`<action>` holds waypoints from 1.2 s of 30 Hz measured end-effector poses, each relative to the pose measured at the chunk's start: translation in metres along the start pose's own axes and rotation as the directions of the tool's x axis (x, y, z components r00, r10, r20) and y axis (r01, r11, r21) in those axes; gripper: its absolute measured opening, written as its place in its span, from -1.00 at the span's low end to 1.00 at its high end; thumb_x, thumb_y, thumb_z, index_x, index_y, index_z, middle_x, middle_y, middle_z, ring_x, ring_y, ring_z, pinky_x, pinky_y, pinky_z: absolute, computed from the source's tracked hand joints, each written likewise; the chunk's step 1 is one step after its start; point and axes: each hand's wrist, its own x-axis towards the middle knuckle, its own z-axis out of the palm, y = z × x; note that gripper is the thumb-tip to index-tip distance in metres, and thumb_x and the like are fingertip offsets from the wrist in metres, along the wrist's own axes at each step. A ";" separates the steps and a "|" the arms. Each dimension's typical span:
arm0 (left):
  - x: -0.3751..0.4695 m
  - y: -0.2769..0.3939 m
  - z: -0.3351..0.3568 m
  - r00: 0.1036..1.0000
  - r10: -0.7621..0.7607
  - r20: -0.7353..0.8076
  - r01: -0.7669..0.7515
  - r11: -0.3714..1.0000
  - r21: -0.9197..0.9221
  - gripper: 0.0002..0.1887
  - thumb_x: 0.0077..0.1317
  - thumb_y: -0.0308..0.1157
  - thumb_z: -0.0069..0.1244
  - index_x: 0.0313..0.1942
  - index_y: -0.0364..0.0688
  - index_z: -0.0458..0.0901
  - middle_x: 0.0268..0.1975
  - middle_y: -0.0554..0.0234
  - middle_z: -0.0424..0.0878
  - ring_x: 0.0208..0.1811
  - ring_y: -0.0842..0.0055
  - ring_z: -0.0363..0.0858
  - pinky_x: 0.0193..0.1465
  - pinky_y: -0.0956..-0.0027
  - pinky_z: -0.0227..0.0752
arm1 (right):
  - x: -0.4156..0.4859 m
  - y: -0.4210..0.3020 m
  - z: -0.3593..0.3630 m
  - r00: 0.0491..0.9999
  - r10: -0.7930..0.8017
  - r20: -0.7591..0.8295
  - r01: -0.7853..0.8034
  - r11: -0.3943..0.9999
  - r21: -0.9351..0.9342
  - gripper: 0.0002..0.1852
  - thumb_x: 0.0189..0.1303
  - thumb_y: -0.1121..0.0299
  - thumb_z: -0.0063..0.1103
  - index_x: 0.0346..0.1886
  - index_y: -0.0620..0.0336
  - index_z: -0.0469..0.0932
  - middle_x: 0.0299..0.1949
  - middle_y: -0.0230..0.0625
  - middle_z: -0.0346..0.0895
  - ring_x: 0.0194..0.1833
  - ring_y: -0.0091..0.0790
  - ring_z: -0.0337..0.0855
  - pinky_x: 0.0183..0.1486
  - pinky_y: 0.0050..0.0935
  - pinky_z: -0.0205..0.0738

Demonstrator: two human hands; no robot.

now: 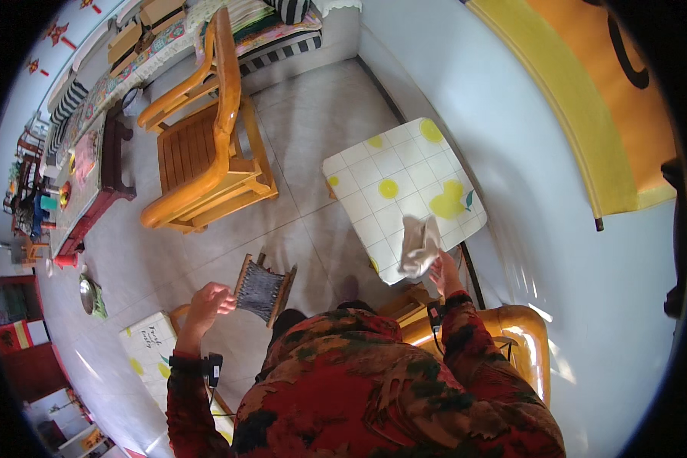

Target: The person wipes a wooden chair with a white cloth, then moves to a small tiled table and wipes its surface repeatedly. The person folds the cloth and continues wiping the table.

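Note:
My right hand (446,273) grips the lower edge of a crumpled beige cloth (419,247). The cloth is over the near corner of a small square table (372,197) whose white top carries grid lines and a lemon print. Whether all of the cloth rests on the tabletop I cannot tell. My left hand (209,306) hangs in the air on the other side, fingers loosely bent and nothing in them. Just right of it, on the floor, is a low folding stool (261,288) with a dark woven seat and wooden bars.
A wooden armchair (192,149) stands ahead on the left, and another glossy wooden chair (526,338) is close by my right arm. A second lemon-print surface (149,346) lies below my left hand. The wall (526,240) runs along the right. A metal bowl (87,291) sits far left.

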 end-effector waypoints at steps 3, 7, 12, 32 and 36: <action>0.025 0.036 0.012 0.997 -0.021 0.075 0.011 0.992 0.128 -0.69 0.46 -0.18 0.02 -0.05 -0.28 0.54 -0.20 0.09 0.69 -0.22 0.41 0.72 -0.15 0.36 0.61 | 0.006 0.014 -0.009 0.993 0.109 -0.032 -0.107 0.992 0.066 -0.65 0.36 -0.01 0.09 0.00 0.00 0.45 -0.19 -0.43 0.54 -0.17 -0.37 0.61 -0.10 -0.28 0.48; 0.063 0.059 0.022 0.982 -0.072 0.176 0.034 0.977 0.212 -0.70 0.44 -0.21 0.05 -0.07 -0.30 0.54 -0.22 0.16 0.68 -0.24 0.50 0.68 -0.16 0.40 0.57 | -0.002 0.070 -0.012 0.964 0.220 0.150 -0.224 0.975 0.009 -0.70 0.41 0.05 0.05 -0.18 0.09 0.46 -0.40 -0.43 0.51 -0.41 -0.40 0.59 -0.39 -0.43 0.48; 0.145 0.075 0.043 0.940 0.003 0.340 -0.091 0.966 0.242 -0.74 0.41 -0.30 0.05 -0.11 -0.35 0.55 -0.31 0.24 0.66 -0.31 0.58 0.64 -0.23 0.47 0.54 | -0.019 0.104 0.001 0.915 0.337 0.222 -0.287 0.930 -0.229 -0.79 0.36 0.18 0.10 -0.18 0.10 0.47 -0.45 -0.43 0.45 -0.51 -0.50 0.50 -0.53 -0.54 0.34; 0.451 -0.033 -0.017 0.876 -0.214 0.432 -0.316 0.421 0.850 -0.25 0.32 -0.05 0.11 0.30 -0.43 0.26 0.27 -0.30 0.38 0.34 0.00 0.35 0.41 0.17 0.20 | 0.065 0.355 0.300 0.712 0.635 0.300 -0.351 0.691 -0.631 -0.49 0.04 0.02 0.47 -0.11 0.25 0.66 -0.40 -0.27 0.66 -0.47 -0.43 0.58 -0.41 -0.40 0.47; 0.476 -0.063 0.000 0.897 -0.008 0.443 -0.415 0.332 0.847 -0.29 0.30 -0.13 0.14 0.31 -0.36 0.26 0.29 -0.24 0.35 0.36 0.00 0.30 0.40 0.17 0.20 | 0.099 0.439 0.333 0.571 0.673 0.470 0.154 0.474 -0.867 -0.12 -0.02 -0.20 0.40 0.21 0.34 0.46 0.18 0.10 0.51 0.25 0.02 0.48 0.30 -0.15 0.35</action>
